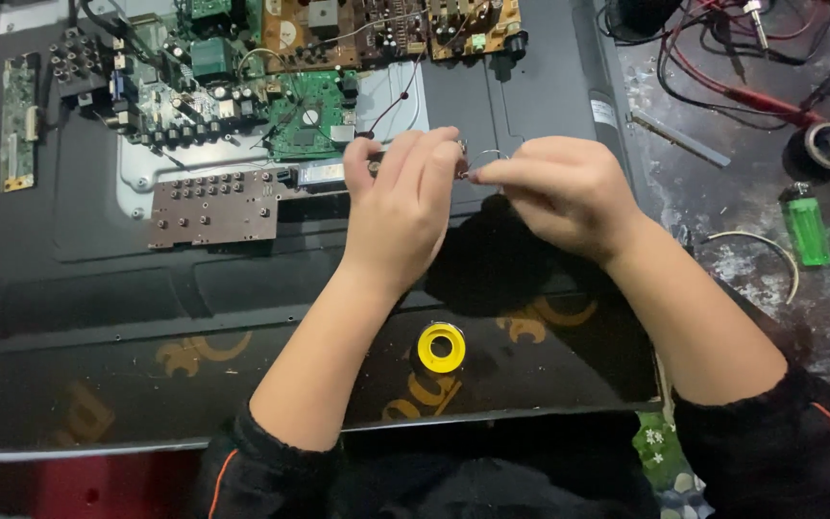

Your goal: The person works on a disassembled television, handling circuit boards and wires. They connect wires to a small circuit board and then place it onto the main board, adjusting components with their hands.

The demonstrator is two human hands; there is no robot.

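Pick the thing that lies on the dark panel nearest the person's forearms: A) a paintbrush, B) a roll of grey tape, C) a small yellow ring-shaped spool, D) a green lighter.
C: the yellow spool sits on the dark panel between the forearms, below the left hand and right hand; the green lighter lies off to the right on the bench.
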